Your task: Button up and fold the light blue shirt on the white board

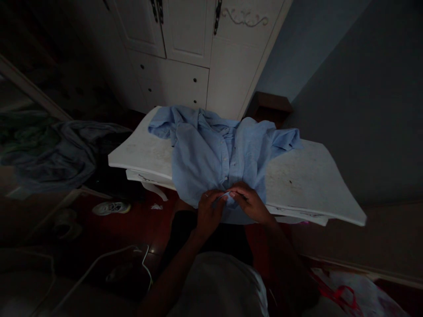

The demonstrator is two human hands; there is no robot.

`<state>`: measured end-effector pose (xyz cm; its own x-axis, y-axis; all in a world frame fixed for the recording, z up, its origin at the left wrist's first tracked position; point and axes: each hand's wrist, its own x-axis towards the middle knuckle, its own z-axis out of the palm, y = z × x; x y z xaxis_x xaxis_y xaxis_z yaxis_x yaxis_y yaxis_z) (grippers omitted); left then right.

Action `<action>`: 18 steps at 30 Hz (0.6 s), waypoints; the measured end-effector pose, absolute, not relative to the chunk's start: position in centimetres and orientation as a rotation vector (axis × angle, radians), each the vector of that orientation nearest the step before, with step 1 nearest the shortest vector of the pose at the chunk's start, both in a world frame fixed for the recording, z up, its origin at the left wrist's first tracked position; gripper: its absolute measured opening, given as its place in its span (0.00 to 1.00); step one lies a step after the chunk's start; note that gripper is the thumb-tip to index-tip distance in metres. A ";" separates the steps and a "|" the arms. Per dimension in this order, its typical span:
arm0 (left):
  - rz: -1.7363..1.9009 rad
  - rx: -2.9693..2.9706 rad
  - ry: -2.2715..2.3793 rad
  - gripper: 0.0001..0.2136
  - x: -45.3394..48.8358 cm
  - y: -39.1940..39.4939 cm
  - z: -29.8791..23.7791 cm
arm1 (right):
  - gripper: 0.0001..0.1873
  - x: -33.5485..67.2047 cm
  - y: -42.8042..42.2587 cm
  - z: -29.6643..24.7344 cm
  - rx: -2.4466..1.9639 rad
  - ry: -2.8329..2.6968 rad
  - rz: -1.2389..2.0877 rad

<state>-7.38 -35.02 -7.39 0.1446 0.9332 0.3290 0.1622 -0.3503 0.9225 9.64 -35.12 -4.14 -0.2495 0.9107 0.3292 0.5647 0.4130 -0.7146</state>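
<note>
Blue shirt point(205, 154) (front up on white table point(307, 176)) has its hem pinched by left hand point(209, 212) and right hand point(251, 204).

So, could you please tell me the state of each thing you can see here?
blue shirt: laid front up on the white table, sleeves bunched, hem over the near edge.
left hand: pinching the shirt's lower front.
right hand: pinching the same spot.
wardrobe doors: shut.
drawers: shut.
grey garment: heaped, off to the left.
sneaker: lying on the floor.
</note>
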 end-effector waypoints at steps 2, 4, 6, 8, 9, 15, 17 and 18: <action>1.273 1.651 1.082 0.07 -7.3 -35.1 -7.3 | 0.11 9.4 -35.2 -4.1 -1.275 -1.919 0.601; 1.271 1.639 1.092 0.07 -7.2 -35.1 -7.3 | 0.11 9.3 -35.2 -4.1 -1.285 -1.896 0.602; 1.271 1.629 1.104 0.07 -7.1 -35.1 -7.3 | 0.11 9.3 -35.1 -4.4 -1.286 -1.863 0.610; 1.261 1.629 1.118 0.07 -7.1 -35.1 -7.3 | 0.11 9.4 -35.1 -4.7 -1.284 -1.833 0.624; 1.255 1.629 1.123 0.07 -7.1 -35.1 -7.3 | 0.12 9.5 -35.1 -4.8 -1.284 -1.821 0.628; 1.283 1.639 1.129 0.07 -7.1 -35.4 -7.4 | 0.13 10.0 -35.2 -5.1 -1.235 -1.863 0.549; 1.303 1.666 1.120 0.07 -7.2 -35.6 -7.5 | 0.13 10.3 -35.2 -4.9 -1.163 -1.928 0.481; 1.314 1.685 1.117 0.07 -7.2 -35.6 -7.5 | 0.13 10.4 -35.2 -4.8 -1.125 -1.962 0.447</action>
<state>-7.20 -35.63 -7.54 0.1069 0.9285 0.3555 0.2010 -0.3704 0.9069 10.43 -35.23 -4.78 -0.2729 0.8377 0.4731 0.5499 0.5393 -0.6378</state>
